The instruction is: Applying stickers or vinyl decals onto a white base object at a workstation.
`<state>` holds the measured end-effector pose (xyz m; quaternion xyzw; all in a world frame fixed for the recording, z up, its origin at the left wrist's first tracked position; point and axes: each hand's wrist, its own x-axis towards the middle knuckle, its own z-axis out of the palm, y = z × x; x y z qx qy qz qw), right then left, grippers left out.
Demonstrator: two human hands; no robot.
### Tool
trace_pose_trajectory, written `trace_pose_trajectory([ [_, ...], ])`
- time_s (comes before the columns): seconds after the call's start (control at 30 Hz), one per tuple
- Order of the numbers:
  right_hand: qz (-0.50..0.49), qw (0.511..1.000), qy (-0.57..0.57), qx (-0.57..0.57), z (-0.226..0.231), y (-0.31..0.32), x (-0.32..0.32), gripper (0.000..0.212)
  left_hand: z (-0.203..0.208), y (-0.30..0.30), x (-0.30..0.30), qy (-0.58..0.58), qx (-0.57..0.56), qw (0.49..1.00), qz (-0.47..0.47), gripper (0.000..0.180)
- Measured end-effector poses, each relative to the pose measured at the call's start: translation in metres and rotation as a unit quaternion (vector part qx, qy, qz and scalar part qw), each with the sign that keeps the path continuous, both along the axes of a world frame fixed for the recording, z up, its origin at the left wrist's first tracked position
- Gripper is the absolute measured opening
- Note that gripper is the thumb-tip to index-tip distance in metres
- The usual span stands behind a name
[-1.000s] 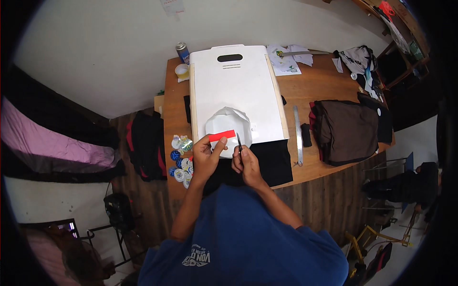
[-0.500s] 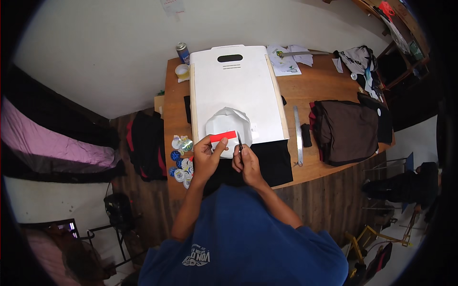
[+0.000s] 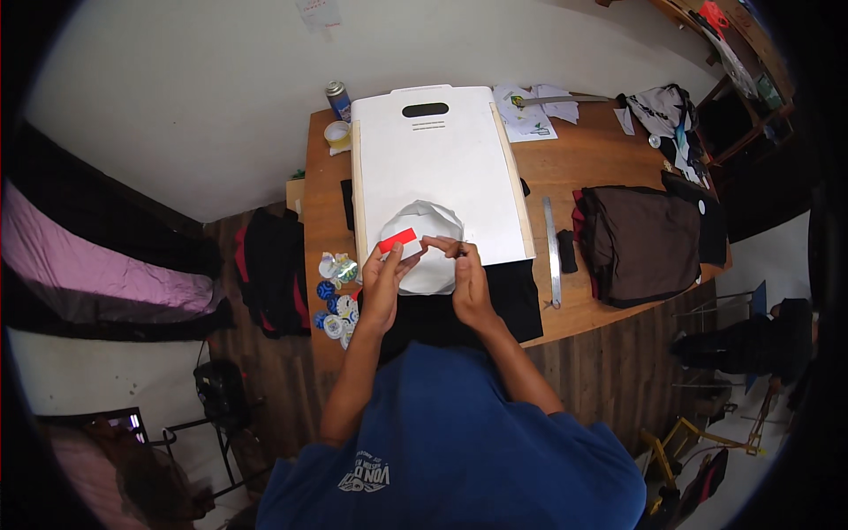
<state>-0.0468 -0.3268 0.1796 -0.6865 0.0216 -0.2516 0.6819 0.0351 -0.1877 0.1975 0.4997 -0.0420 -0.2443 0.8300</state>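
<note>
Between thumb and fingers, my left hand holds a small flat strip, red along its upper side and white below. My right hand is on the other side, its index finger stretched to the strip's right end. A small dark part of a thin pointed tool shows at its curled fingers; most of the tool is hidden. Both hands are over a crumpled white bag-like liner, which lies at the near end of a large white board. Under the board's near edge, black cloth spreads out.
Several round blue, white and shiny stickers lie left of my hands. A steel ruler and folded dark garments are to the right on the wooden table. A spray can and a tape roll stand far left.
The strip has moved a little left and tilted, and its white part now shows. My right hand has turned; its index finger now extends to the strip, and the tool's tip no longer shows.
</note>
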Motion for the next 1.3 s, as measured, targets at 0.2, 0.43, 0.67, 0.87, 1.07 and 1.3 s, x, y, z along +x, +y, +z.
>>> trace_pose_trajectory([
  [0.2, -0.057, 0.964, 0.048, -0.256, -0.002, -0.009, -0.004, 0.039, -0.015, 0.004, -0.002, -0.014, 0.026, 1.000, -0.001, 0.033],
  [0.43, -0.084, 0.954, 0.000, -0.287, -0.005, -0.007, -0.004, 0.038, -0.006, 0.004, -0.007, 0.003, 0.039, 0.999, -0.009, 0.033],
  [0.67, -0.055, 0.994, 0.090, -0.003, -0.005, -0.004, -0.005, 0.039, -0.007, 0.006, -0.008, -0.068, 0.120, 0.989, 0.057, 0.026],
  [0.87, 0.112, 0.970, 0.073, 0.202, -0.006, 0.011, -0.011, 0.040, 0.016, 0.000, -0.020, -0.112, 0.111, 0.987, 0.042, 0.015],
  [1.07, 0.139, 0.964, 0.082, 0.213, -0.002, 0.022, -0.018, 0.041, 0.019, 0.002, -0.019, -0.160, 0.113, 0.980, 0.023, 0.013],
  [1.3, 0.132, 0.967, 0.057, 0.212, 0.001, 0.026, -0.017, 0.040, 0.022, 0.001, -0.021, -0.158, 0.107, 0.981, 0.019, 0.012],
])
